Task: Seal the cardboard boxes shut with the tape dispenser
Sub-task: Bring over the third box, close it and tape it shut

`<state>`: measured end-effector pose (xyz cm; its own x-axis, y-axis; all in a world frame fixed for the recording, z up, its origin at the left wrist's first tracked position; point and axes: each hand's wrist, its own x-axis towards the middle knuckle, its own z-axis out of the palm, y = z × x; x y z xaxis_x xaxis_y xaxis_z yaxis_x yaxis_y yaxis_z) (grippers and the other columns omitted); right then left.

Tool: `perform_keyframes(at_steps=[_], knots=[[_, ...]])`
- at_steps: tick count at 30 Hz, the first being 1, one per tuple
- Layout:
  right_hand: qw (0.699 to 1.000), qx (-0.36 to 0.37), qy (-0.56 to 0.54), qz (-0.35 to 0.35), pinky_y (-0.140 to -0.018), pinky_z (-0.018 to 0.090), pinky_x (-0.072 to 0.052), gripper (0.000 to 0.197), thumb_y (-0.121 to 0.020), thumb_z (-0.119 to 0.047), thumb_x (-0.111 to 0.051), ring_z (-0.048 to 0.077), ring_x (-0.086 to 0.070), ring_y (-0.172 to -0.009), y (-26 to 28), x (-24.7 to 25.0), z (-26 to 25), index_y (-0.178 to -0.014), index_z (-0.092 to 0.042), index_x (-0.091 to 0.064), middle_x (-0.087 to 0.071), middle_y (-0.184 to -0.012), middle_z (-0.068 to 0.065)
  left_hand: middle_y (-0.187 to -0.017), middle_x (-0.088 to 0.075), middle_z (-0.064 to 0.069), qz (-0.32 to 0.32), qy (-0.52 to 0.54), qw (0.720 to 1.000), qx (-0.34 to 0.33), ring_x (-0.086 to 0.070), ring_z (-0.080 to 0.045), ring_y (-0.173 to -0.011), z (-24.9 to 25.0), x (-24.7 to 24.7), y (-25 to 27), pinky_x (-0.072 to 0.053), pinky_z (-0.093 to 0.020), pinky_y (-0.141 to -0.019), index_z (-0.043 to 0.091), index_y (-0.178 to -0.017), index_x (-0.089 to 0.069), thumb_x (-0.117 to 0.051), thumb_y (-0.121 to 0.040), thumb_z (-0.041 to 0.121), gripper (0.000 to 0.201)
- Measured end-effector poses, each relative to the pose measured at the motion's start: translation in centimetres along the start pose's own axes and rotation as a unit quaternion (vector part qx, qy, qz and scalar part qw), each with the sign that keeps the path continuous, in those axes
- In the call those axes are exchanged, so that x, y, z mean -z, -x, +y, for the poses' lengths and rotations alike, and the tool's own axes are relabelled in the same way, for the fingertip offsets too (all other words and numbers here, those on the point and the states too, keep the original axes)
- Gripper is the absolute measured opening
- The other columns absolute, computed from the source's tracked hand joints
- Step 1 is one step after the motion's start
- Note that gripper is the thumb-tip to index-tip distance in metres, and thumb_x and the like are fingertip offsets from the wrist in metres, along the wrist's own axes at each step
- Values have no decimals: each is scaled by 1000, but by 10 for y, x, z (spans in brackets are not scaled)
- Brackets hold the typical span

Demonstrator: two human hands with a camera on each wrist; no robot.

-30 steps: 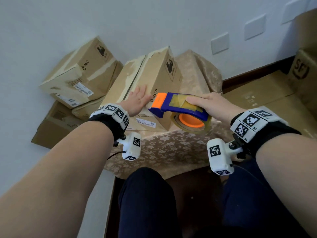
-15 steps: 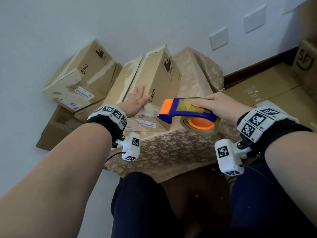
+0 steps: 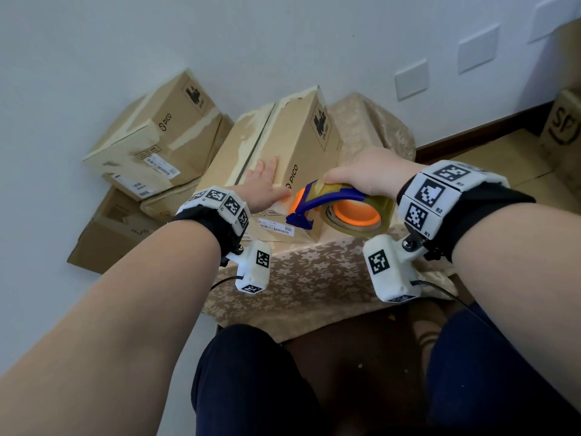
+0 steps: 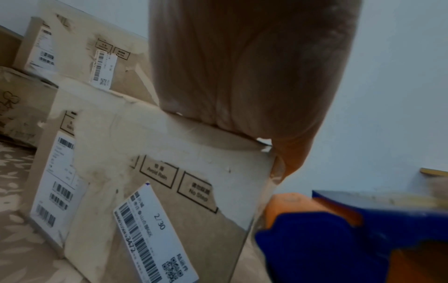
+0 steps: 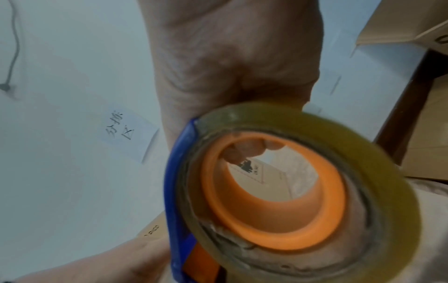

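Right-hand grip: right hand (image 3: 372, 173) is wrapped over the top of the tape dispenser (image 3: 333, 206), fingers curled down around its blue frame; through the roll's hole in the right wrist view, fingertips (image 5: 252, 148) show on the far side.
Left-hand grip: left hand (image 3: 262, 187) lies flat, fingers straight and together, palm pressed on the top of the cardboard box (image 3: 283, 158) near its front edge; it grasps nothing.
Dispenser position: held just off the front right corner of the box, above the patterned cloth (image 3: 314, 278); its orange front end sits right at the box's corner edge, beside the left hand's thumb side. Whether it touches the cardboard I cannot tell.
Dispenser heading: long axis runs roughly left to right across the person, nose toward the box and the left hand, tape roll (image 3: 358, 215) at the rear under the right palm; the roll's open orange core faces down and toward the person.
Box position: sits on the cloth-covered surface, its long axis running away toward the wall (image 3: 283, 42), top flaps closed with a dark seam down the middle; white labels (image 4: 155, 235) on the near face.
Surroundings: further cardboard boxes (image 3: 154, 136) are stacked to the left against the wall.
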<state>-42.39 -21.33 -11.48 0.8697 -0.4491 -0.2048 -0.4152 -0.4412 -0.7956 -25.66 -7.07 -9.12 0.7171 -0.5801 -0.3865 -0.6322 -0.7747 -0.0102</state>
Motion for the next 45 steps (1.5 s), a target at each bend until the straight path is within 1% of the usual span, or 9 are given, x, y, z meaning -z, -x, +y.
perform_keyframes(at_steps=[5, 8, 13, 21, 26, 30, 35, 40, 45], knots=[[994, 0, 106, -23, -58, 30, -34, 37, -92, -47, -47, 19, -43, -61, -3, 6, -27, -82, -13, -59, -46, -64, 4, -159, 8, -12, 7, -16, 1000, 7, -2, -36, -145, 1, -1, -1, -12, -54, -116, 23, -151, 12, -51, -92, 40, 88], [996, -16, 81, -26, -59, 29, -33, 38, -92, -40, -51, 18, -41, -62, -7, 8, -31, -64, -16, -44, -43, -63, 1, -159, 4, -13, 10, -24, 1000, 12, -9, -36, -144, 1, 0, -2, -17, -55, -114, 23, -151, 11, -51, -91, 40, 88], [999, -47, -11, -8, -58, 23, -35, 30, -88, -33, -61, 9, -38, -61, -13, 11, -35, -67, -23, -43, -42, -73, -5, -156, -8, -11, 26, -18, 999, 13, -21, -35, -137, 8, 0, 0, -28, -53, -110, 23, -152, 5, -56, -88, 36, 89], [973, -64, 215, -47, -65, 31, -40, 29, -99, -31, -46, 18, -47, -63, -7, 7, -41, -83, -10, -59, -57, -79, 6, -160, 8, -10, 21, -41, 999, 25, -3, -33, -146, 13, 1, 8, -16, -53, -114, 23, -152, 10, -59, -87, 35, 95], [984, -97, 143, 39, -72, 30, -45, 22, -98, -26, -46, 33, -58, -96, -10, 2, -19, -87, -8, -50, -54, -93, 10, -160, 7, -9, 32, -15, 999, 27, -1, -35, -146, 18, 1, 10, -15, -53, -114, 23, -152, 8, -65, -83, 28, 101], [981, -99, 124, 108, -52, 27, -34, 26, -92, -24, -48, 23, -49, -60, -18, -5, -16, -71, -8, -49, -54, -75, 10, -160, 6, -11, 38, -19, 999, 30, -2, -36, -146, 21, 1, 11, -16, -56, -113, 23, -152, 7, -69, -80, 27, 106], [956, -132, 260, 10, -71, 36, -50, 15, -85, -15, -62, 29, -54, -75, -22, -19, -9, -78, -7, -52, -49, -74, 10, -160, 7, -11, 32, -20, 999, 28, 0, -36, -146, 21, 2, 12, -16, -55, -113, 22, -152, 10, -70, -80, 28, 108], [942, -106, 300, -108, -67, 29, -38, 27, -93, -23, -59, 27, -46, -76, -23, -38, -4, -77, -9, -44, -48, -81, 10, -159, 9, -12, 18, -24, 1000, 4, 0, -38, -145, 12, 5, 9, -15, -55, -113, 23, -152, 11, -73, -75, 36, 115], [936, -66, 324, -125, -78, 30, -43, 32, -93, -36, -57, 27, -57, -101, -23, -39, -2, -108, -8, -63, -62, -112, 12, -160, 8, -8, -15, -36, 998, -53, -12, -30, -145, -7, 15, 9, -20, -51, -116, 23, -151, 12, -75, -65, 59, 127]])
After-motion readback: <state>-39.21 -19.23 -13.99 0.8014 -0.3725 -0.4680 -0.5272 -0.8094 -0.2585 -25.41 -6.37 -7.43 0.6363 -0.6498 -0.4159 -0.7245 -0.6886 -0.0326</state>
